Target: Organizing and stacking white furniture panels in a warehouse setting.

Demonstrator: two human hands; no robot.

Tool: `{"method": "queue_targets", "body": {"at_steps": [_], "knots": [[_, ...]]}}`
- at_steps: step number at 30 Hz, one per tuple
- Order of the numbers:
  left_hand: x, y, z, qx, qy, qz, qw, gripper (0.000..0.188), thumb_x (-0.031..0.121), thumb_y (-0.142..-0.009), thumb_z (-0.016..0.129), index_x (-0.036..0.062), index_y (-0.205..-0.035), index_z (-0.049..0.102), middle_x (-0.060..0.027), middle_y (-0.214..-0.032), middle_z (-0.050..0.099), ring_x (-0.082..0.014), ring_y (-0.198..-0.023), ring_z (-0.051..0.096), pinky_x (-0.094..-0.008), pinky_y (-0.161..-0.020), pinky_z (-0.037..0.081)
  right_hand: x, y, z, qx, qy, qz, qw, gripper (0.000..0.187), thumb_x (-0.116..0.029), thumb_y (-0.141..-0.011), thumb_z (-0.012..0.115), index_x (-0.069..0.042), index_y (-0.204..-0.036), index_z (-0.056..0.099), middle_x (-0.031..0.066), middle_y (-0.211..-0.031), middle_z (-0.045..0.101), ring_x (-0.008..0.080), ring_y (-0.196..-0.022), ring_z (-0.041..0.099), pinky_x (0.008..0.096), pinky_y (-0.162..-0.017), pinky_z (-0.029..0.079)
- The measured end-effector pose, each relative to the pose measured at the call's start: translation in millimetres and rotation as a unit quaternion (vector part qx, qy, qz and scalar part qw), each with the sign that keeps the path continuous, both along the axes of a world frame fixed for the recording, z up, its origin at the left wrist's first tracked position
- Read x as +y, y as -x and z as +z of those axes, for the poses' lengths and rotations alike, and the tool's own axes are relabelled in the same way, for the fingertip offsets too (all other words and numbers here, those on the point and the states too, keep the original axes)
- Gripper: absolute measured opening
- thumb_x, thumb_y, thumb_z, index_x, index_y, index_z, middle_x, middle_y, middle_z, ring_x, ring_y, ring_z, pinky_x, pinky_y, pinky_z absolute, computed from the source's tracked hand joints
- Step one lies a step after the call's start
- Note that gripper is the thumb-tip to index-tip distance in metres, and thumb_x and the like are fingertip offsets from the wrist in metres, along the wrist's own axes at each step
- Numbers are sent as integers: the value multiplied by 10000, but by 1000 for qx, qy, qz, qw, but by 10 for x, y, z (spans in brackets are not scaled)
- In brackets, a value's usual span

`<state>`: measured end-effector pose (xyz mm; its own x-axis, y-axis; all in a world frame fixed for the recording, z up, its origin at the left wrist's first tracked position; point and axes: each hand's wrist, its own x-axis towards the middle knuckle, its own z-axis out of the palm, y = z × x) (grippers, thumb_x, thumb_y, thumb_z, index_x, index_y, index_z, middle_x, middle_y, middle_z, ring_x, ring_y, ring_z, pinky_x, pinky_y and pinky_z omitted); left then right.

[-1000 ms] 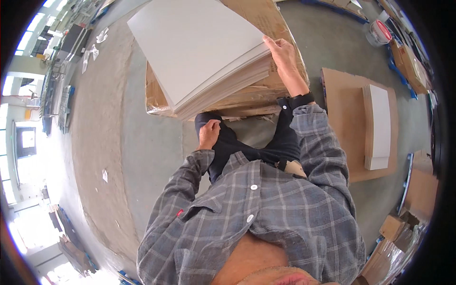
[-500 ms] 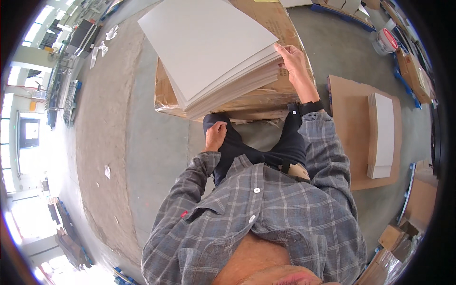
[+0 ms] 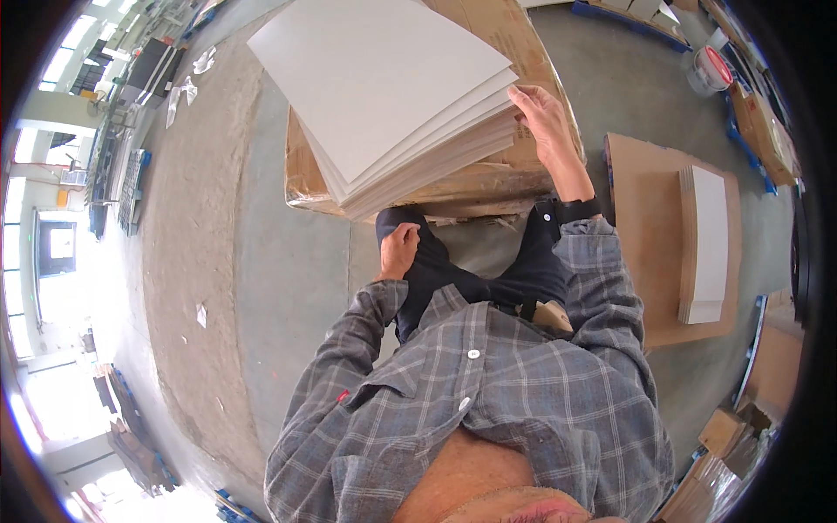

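Note:
A tall stack of pale grey-white board sheets (image 3: 375, 87) lies on a large brown cardboard box (image 3: 305, 187) in front of me. Its upper sheets are fanned, each a little out of line with the one below. At the stack's right corner, my right hand (image 3: 542, 118) pinches the edge of one sheet between thumb and fingers; the fingers beneath are partly hidden. My left hand (image 3: 400, 251) rests on my left thigh with its fingers curled in and nothing visible in them.
On the floor to the right, a flat brown cardboard sheet (image 3: 645, 218) bears a smaller stack of white boards (image 3: 711, 248). Farther right are a clear bucket with a red rim (image 3: 713, 68) and cartons (image 3: 763, 131). Paper scraps (image 3: 201, 315) lie on the floor at left.
The upper sheets have spread apart more at the right corner, the top one shifting slightly left. My right hand is a little farther right; my left hand stays on the thigh.

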<state>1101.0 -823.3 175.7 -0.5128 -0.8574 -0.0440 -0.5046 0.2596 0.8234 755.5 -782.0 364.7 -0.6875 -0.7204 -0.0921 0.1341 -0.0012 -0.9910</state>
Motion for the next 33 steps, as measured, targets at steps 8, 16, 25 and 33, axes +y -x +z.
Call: {"method": "queue_targets", "body": {"at_steps": [8,16,25,33], "knots": [[2,5,-42,-18,-3,1,1000,191,187,-895,522,69,-953,660,-97,-704,652,-235,-678,656,-325,-640,502,-168,86,-16,66,-87,-61,992,413,-376,-844,671,22,-951,640,48,-825,611,109,-720,532,267,-633,433],[-4,-12,4,-13,2,-15,1000,180,173,-891,526,71,-966,655,-95,-712,653,-233,-682,656,-319,-631,502,34,-18,-36,9,13,-8,1000,350,-326,-859,663,3,-980,651,32,-878,615,92,-781,537,258,-664,442],[-5,50,23,-23,-24,-1,999,186,180,-888,531,71,-972,657,-92,-713,653,-225,-679,654,-323,-624,496,-199,230,-128,50,-94,-34,994,391,-396,-857,656,-8,-909,645,31,-818,613,98,-756,567,261,-632,481],[-7,4,-16,-33,-1,-2,999,191,192,-889,532,74,-966,661,-101,-720,657,-243,-690,656,-333,-634,498,-108,151,-134,61,-75,-20,995,431,-394,-849,658,35,-894,648,60,-785,600,113,-724,537,265,-623,421]]}}
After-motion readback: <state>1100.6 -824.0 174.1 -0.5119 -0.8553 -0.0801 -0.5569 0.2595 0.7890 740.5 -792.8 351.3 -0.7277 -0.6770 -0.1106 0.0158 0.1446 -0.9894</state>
